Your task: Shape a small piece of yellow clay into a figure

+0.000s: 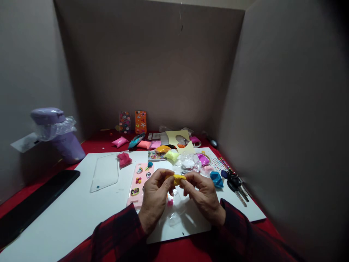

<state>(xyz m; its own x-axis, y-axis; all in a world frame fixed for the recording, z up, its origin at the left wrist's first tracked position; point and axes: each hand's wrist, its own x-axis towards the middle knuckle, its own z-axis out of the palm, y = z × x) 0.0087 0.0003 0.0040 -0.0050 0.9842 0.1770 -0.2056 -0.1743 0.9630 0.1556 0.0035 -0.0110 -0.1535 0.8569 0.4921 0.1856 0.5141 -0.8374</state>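
Note:
Between my two hands, above the white board, is a lump of yellow modelling clay. My left hand pinches its left end with thumb and fingers. The other end is gripped the same way by my right hand. Behind my left hand lies a pink phone case decorated with small clay figures, partly hidden by that hand. Crumpled clear plastic rests on the board below my hands. To the right of my right hand sits a blue clay packet.
A clear phone case and a red clay packet lie left on the white board. Scissors lie right. Behind are a yellow packet and two decorated cases. A purple tumbler stands left, near a black phone.

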